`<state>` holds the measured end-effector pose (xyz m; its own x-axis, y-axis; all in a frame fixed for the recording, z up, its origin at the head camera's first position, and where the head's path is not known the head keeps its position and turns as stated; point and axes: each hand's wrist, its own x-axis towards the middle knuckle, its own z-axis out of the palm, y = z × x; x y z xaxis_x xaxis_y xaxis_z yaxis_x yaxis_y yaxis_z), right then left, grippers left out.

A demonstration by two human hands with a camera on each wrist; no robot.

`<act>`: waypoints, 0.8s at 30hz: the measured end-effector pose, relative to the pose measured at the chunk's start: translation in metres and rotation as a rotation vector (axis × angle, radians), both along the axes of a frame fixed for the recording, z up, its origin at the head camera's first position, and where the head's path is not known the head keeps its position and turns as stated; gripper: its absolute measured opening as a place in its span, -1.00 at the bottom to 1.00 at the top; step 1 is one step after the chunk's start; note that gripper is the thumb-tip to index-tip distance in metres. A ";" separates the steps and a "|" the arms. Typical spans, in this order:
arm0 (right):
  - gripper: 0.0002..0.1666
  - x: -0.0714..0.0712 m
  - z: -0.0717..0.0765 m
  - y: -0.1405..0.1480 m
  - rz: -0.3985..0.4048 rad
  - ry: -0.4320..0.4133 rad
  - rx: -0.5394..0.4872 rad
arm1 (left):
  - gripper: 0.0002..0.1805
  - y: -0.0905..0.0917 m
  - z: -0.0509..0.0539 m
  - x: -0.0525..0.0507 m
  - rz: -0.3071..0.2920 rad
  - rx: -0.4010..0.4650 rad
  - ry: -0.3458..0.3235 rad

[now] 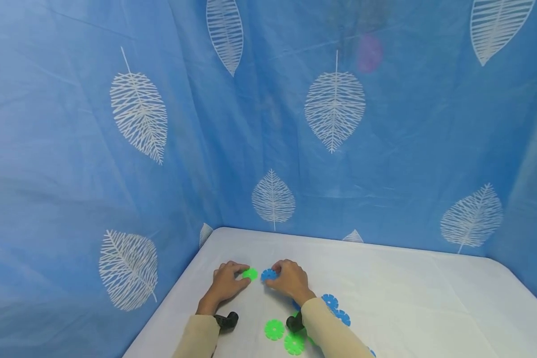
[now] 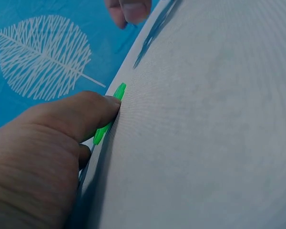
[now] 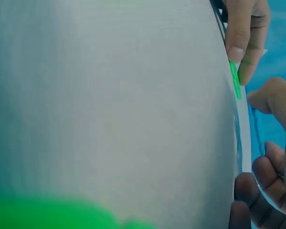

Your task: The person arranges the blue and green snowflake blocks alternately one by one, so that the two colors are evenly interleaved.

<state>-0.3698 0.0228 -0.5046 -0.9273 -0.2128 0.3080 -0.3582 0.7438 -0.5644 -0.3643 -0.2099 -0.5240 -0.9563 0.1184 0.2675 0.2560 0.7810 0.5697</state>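
Note:
A green notched plastic disc [image 1: 250,274] lies at the far left of the white table, pinched at its edge by the thumb and fingers of my left hand [image 1: 225,283]. In the left wrist view that green disc [image 2: 102,133] appears edge-on, low over the cloth. My right hand [image 1: 292,280] pinches a blue notched disc [image 1: 268,275] between thumb and fingers, a short gap to the right of the green one. The right wrist view shows the blue disc [image 3: 257,129] edge-on, raised a little off the table, with its shadow below.
Loose green discs [image 1: 274,329] and blue discs [image 1: 341,316] lie near the right forearm, some partly hidden under it. The white tabletop [image 1: 429,308] meets a blue curtain [image 1: 385,164] with white leaf prints at its back and left edges.

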 end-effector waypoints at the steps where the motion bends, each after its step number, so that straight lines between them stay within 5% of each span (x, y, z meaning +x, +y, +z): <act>1: -0.55 0.000 0.000 0.000 0.004 -0.001 0.010 | -0.60 0.000 0.001 0.000 0.002 0.001 0.000; 24: -0.52 -0.002 0.002 -0.003 0.080 -0.085 0.068 | -0.60 0.000 0.009 0.003 0.000 -0.002 -0.044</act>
<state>-0.3715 0.0200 -0.5030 -0.9288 -0.3046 0.2112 -0.3706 0.7524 -0.5446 -0.3614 -0.2096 -0.5147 -0.9671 0.1185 0.2249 0.2305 0.7822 0.5789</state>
